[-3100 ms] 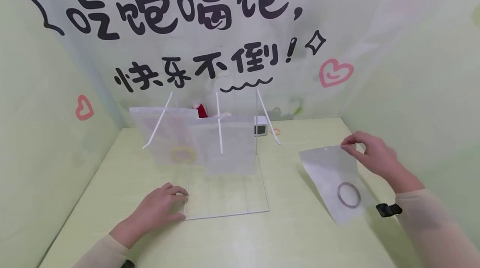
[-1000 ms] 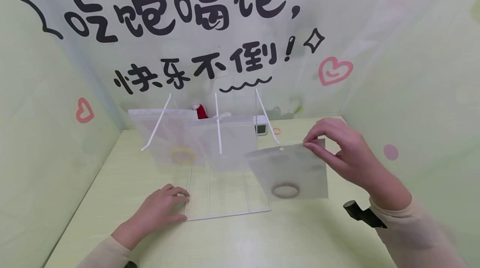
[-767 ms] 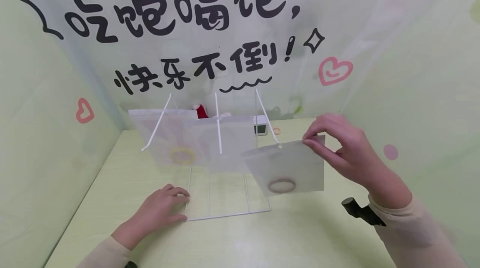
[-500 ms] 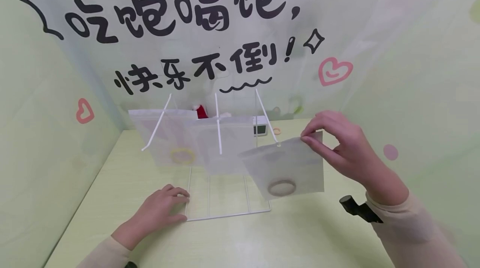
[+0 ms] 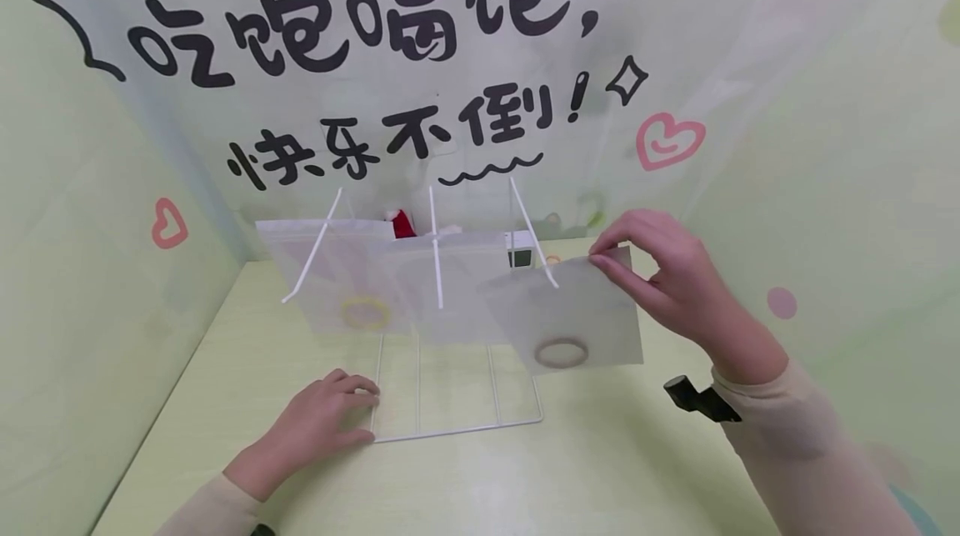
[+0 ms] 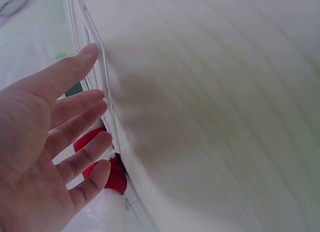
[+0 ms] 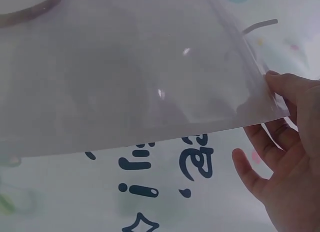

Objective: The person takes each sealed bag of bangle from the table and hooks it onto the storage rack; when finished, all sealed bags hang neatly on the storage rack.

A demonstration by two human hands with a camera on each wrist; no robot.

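Observation:
My right hand [image 5: 667, 278] pinches the top edge of a translucent zip bag [image 5: 600, 311], near its corner; a brownish ring [image 5: 561, 367] shows in the bag. The tip of the white wire rack's right prong [image 5: 535, 236] appears in front of the bag's top. Whether it passes through the hole cannot be told. In the right wrist view a prong tip [image 7: 262, 25] pokes out past the bag's edge. My left hand [image 5: 322, 411] rests with relaxed fingers at the left front corner of the rack base [image 5: 457, 431].
Two translucent bags hang on the rack: the left bag [image 5: 300, 261] holds a yellow ring, the middle bag [image 5: 457, 294] shows no clear contents. Behind stand a red object [image 5: 402, 223] and a small white device [image 5: 521, 257] with a dark screen. A lettered wall [image 5: 420, 144] closes the back.
My right hand has carried the bag from the table's right side leftward to the right prong, lately a little up and forward. The left hand has stayed on the rack base.

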